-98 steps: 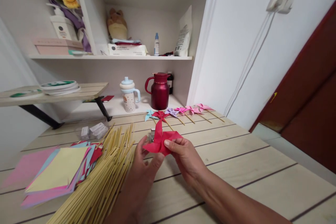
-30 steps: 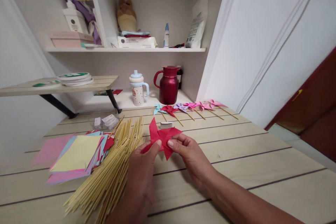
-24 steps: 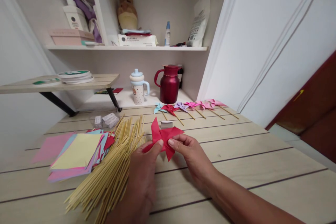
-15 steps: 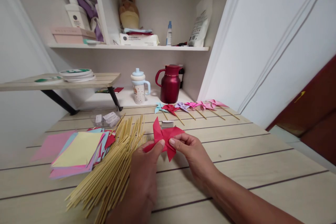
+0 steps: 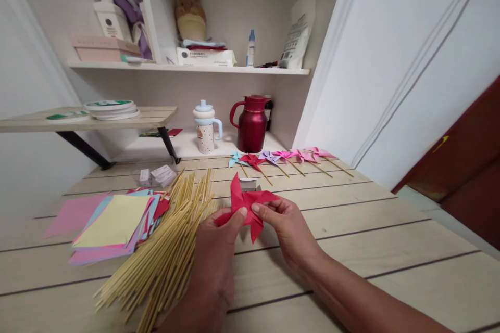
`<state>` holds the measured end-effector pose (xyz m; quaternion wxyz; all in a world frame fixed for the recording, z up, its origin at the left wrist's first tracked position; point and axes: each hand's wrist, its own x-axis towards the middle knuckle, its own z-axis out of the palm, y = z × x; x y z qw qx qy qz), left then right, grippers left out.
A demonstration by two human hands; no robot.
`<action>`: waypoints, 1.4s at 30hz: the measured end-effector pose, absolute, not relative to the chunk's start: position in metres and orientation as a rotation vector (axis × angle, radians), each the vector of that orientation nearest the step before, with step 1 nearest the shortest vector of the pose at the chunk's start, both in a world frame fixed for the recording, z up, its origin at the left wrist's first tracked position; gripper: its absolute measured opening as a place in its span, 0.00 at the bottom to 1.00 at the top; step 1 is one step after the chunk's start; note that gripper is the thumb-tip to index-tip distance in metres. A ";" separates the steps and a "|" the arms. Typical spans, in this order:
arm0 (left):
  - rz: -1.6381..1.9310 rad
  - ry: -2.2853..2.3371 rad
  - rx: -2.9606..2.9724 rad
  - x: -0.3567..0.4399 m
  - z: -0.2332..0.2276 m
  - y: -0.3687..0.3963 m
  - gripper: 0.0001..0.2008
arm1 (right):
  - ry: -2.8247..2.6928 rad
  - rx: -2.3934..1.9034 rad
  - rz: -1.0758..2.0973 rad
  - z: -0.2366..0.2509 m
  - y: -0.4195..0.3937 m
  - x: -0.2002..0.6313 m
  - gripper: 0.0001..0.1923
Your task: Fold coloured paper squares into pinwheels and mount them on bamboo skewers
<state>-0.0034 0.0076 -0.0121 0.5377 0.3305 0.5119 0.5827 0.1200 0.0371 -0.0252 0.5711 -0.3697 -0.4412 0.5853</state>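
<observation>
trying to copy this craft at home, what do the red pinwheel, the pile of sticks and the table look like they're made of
Red pinwheel, pinched by the left hand and right hand: thin matte paper, judging by its sharp creases and folded points.
Pile of sticks: pale yellow, thin and straight, probably bamboo or wood skewers.
Table: light wood-grain planks with dark seams; real wood or laminate, hard to tell.

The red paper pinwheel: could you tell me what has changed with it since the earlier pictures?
The red paper pinwheel has been turned a little and shaped further. Both the left hand and right hand still pinch it; sticks and paper stack are unmoved.
</observation>
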 end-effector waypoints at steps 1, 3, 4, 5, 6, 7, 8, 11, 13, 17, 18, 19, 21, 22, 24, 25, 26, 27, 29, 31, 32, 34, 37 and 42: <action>1.391 1.220 0.773 -0.003 -0.013 0.008 0.15 | -1.031 -0.869 1.369 -0.025 0.037 0.120 0.10; 1.399 1.230 0.747 -0.003 -0.014 0.009 0.15 | -1.015 -0.871 1.362 -0.026 0.037 0.120 0.10; 1.402 1.235 0.742 -0.003 -0.014 0.010 0.15 | -1.010 -0.870 1.362 -0.025 0.037 0.120 0.10; 1.403 1.237 0.743 -0.003 -0.014 0.010 0.15 | -1.005 -0.868 1.363 -0.025 0.037 0.120 0.10; 1.405 1.235 0.751 -0.003 -0.014 0.010 0.15 | -1.003 -0.864 1.365 -0.025 0.037 0.120 0.09; 1.402 1.232 0.762 -0.003 -0.014 0.010 0.16 | -1.001 -0.862 1.367 -0.025 0.037 0.120 0.09; 1.397 1.230 0.772 -0.003 -0.013 0.009 0.16 | -0.999 -0.862 1.369 -0.025 0.036 0.120 0.09; 1.390 1.238 0.778 -0.005 -0.014 0.010 0.15 | -0.994 -0.866 1.365 -0.024 0.037 0.120 0.10; 1.390 1.231 0.788 -0.006 -0.015 0.011 0.16 | -0.997 -0.870 1.360 -0.025 0.037 0.120 0.10; 1.379 1.261 0.815 -0.007 -0.016 0.012 0.17 | -0.993 -0.890 1.339 -0.026 0.039 0.120 0.11; 1.372 1.268 0.814 -0.008 -0.016 0.012 0.18 | -0.993 -0.899 1.330 -0.026 0.039 0.120 0.11; 1.367 1.270 0.811 -0.008 -0.016 0.012 0.18 | -0.997 -0.907 1.323 -0.026 0.039 0.120 0.11; 1.362 1.271 0.809 -0.008 -0.015 0.012 0.18 | -1.009 -0.915 1.312 -0.025 0.039 0.120 0.11; 1.364 1.280 0.807 -0.008 -0.015 0.013 0.18 | -1.014 -0.914 1.310 -0.025 0.039 0.120 0.11; 1.367 1.291 0.812 -0.008 -0.014 0.013 0.18 | -1.014 -0.911 1.310 -0.025 0.038 0.119 0.11; 1.367 1.297 0.814 -0.008 -0.015 0.013 0.18 | -1.015 -0.911 1.310 -0.025 0.038 0.119 0.11; 1.365 1.311 0.815 -0.008 -0.015 0.014 0.18 | -1.017 -0.911 1.307 -0.025 0.038 0.119 0.11; 1.363 1.327 0.817 -0.008 -0.015 0.014 0.18 | -1.022 -0.914 1.304 -0.026 0.038 0.119 0.10; 1.362 1.360 0.837 -0.009 -0.016 0.015 0.18 | -1.031 -0.920 1.293 -0.026 0.037 0.119 0.10; 1.364 1.394 0.863 -0.009 -0.017 0.016 0.18 | -1.030 -0.919 1.298 -0.027 0.037 0.119 0.10; 1.364 1.408 0.868 -0.010 -0.018 0.016 0.18 | -1.025 -0.915 1.313 -0.027 0.037 0.118 0.11; 1.367 1.419 0.865 -0.011 -0.019 0.018 0.18 | -1.012 -0.894 1.355 -0.026 0.036 0.118 0.11; 1.403 1.407 0.862 -0.012 -0.018 0.020 0.17 | -0.993 -0.813 1.427 -0.025 0.036 0.118 0.12; 1.443 1.461 0.861 -0.012 -0.011 0.019 0.14 | -0.943 -0.745 1.526 -0.027 0.038 0.122 0.29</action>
